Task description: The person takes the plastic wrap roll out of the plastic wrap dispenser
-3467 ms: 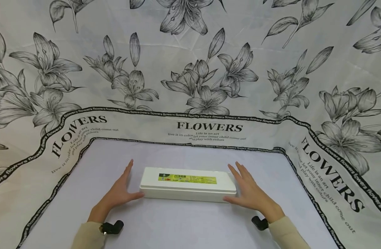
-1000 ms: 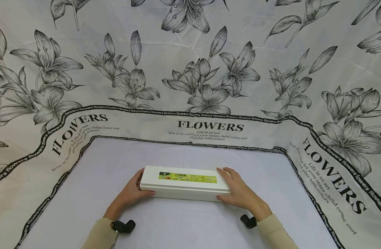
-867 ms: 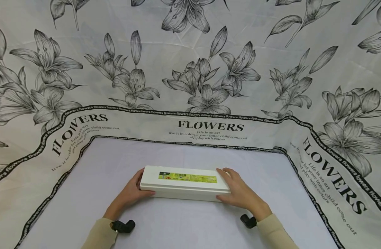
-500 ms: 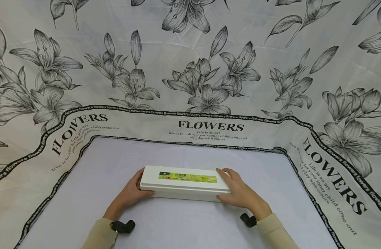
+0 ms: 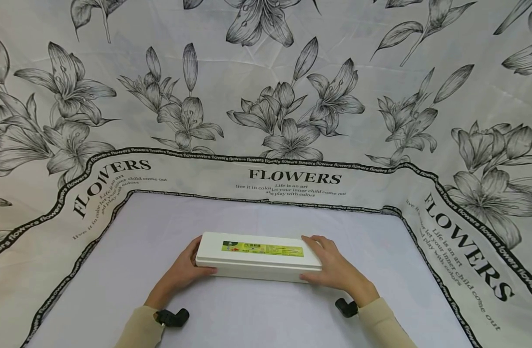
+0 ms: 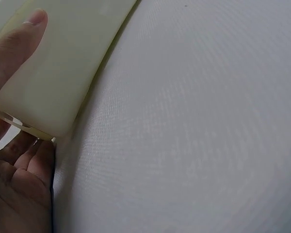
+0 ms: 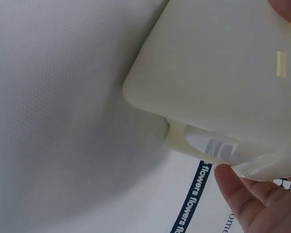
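A long white lidded plastic box (image 5: 266,273) with a green-yellow label (image 5: 262,249) on top lies at the table's middle. My left hand (image 5: 180,275) grips its left end, thumb along the front wall. At the right end my right hand (image 5: 338,271) holds it, thumb low on the front and fingers over the far corner. In the left wrist view, my thumb (image 6: 20,44) lies on the box wall (image 6: 68,63), with the other fingers bent by its end. The right wrist view shows an opening in the box's end (image 7: 218,73), my fingertips at its edge.
A plain white surface (image 5: 266,319) surrounds the box. Behind and to both sides, a white cloth (image 5: 292,176) printed with flowers and "FLOWERS" rises, edged by black lettered bands. Black wrist devices (image 5: 173,317) sit at both sleeve cuffs.
Since the earliest frame, both hands have moved inward from spread beside the box to grip its ends. Over the last second, hands and box have stayed nearly still.
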A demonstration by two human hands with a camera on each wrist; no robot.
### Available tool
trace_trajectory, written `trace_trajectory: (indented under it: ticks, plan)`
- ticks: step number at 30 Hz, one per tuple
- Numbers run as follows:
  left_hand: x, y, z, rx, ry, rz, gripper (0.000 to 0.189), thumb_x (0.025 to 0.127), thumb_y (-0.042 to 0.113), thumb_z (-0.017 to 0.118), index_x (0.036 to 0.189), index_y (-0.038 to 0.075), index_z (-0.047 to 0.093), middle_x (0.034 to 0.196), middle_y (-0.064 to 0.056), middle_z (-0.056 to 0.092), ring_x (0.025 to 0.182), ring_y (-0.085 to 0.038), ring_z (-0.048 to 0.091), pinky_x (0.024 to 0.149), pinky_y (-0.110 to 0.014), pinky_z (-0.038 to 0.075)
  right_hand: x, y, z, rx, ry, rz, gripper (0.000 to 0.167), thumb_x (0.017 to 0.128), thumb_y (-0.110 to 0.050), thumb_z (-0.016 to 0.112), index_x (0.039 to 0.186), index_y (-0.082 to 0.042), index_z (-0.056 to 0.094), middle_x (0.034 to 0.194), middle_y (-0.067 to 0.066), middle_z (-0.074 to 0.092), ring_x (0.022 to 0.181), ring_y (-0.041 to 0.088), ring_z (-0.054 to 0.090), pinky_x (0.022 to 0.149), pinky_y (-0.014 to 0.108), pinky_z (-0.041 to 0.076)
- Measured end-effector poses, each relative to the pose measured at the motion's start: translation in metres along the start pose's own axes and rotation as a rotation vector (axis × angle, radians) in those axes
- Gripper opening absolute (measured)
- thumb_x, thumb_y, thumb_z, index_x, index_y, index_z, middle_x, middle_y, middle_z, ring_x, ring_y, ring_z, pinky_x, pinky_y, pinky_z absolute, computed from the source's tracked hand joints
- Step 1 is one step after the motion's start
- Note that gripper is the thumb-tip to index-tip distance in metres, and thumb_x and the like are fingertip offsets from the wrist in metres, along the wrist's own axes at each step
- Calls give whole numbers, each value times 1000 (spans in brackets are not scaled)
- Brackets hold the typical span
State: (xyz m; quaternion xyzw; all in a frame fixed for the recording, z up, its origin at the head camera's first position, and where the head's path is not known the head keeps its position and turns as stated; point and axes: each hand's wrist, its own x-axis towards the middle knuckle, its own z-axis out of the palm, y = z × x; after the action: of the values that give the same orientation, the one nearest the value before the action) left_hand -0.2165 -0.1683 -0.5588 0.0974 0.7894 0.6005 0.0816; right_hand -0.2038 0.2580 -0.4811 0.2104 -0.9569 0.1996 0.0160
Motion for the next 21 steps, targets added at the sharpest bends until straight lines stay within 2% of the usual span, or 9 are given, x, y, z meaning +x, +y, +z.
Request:
trace_trajectory:
  ticks: [12, 21]
  plan:
    - [-1, 0, 1, -10, 5, 7, 111, 77, 23, 93, 162, 11, 23, 164, -15, 36, 151, -37, 36, 120, -50, 37, 2, 5, 2, -30, -8, -16, 98, 76, -61, 82, 157, -21, 44, 148, 17, 49, 133, 37, 47, 102, 61, 50]
    - [-2, -2, 1, -5, -1, 56, 108, 80, 21, 91, 163, 10, 22, 162, -18, 37, 145, -39, 44, 117, -54, 40, 5, 7, 0, -25, -20, -32, 95, 77, -60, 82, 155, -19, 47, 145, 16, 51, 130, 36, 49, 100, 58, 50]
